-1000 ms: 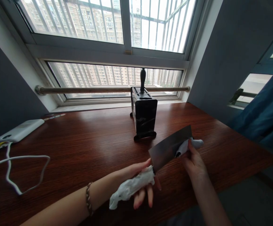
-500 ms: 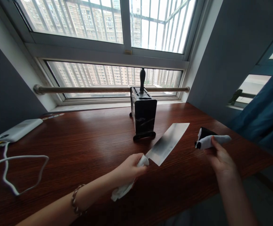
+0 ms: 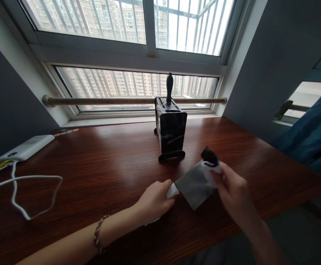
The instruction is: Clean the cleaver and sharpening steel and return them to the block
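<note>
My left hand is closed round the handle of a cleaver, which is wrapped in white tissue. The wide steel blade sticks out to the right, low over the wooden table. My right hand pinches a white cloth with black smears and presses it against the blade's far end. A black knife block stands just behind, with one dark knife handle rising from it.
A white power bank lies at the table's far left, with a white cable looping over the wood. A rail runs along the window behind. Blue fabric hangs at the right.
My right hand drew the cloth away to the right, then came back onto the blade. The blade has turned from tilted up to lying lower. The camera moved a little closer.
</note>
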Action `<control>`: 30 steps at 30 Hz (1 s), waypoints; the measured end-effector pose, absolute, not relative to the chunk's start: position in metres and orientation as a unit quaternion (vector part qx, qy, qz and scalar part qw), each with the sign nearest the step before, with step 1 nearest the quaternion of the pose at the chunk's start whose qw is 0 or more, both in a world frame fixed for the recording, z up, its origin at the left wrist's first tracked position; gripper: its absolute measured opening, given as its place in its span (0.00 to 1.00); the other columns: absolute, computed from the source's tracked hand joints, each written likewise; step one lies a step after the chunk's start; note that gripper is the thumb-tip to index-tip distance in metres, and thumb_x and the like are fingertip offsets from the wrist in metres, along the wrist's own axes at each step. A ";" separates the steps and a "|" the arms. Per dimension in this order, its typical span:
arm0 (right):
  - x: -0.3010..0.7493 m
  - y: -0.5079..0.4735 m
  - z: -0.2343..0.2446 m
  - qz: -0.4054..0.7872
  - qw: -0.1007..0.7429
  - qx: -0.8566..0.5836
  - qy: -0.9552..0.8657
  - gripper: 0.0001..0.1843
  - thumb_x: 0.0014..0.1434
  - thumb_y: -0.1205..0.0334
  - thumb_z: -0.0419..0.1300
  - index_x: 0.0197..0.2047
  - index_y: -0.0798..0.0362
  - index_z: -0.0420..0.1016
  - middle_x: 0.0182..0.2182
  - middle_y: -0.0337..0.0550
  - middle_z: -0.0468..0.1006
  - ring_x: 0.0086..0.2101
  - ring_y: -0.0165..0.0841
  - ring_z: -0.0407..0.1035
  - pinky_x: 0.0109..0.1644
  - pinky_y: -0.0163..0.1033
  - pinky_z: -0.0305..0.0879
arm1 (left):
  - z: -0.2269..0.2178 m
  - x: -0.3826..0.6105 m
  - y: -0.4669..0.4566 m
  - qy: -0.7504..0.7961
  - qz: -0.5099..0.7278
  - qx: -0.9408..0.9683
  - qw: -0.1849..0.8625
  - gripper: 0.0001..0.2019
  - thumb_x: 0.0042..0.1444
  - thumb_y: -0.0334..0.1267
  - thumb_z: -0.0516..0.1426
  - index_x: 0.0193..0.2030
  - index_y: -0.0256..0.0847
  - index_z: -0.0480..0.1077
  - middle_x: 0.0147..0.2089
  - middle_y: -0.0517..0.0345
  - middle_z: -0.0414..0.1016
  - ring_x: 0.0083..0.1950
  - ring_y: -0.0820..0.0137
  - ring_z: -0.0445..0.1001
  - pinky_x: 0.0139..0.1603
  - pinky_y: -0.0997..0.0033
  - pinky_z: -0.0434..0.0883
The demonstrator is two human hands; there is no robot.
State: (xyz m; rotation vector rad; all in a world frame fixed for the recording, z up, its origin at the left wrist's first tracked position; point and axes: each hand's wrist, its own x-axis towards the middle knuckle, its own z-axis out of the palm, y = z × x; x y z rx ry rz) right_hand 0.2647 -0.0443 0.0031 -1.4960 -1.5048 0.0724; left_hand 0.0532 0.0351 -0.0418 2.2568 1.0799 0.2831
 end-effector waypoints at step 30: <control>0.283 -0.078 0.034 0.297 0.286 -0.641 -0.647 0.07 0.58 0.62 0.54 0.38 0.50 0.72 0.31 0.36 0.74 0.31 0.29 0.67 0.33 0.30 0.61 | -0.041 0.053 0.040 0.418 0.130 0.817 0.375 0.04 0.47 0.36 0.53 0.30 0.38 0.67 0.28 0.60 0.70 0.30 0.69 0.68 0.28 0.74 0.58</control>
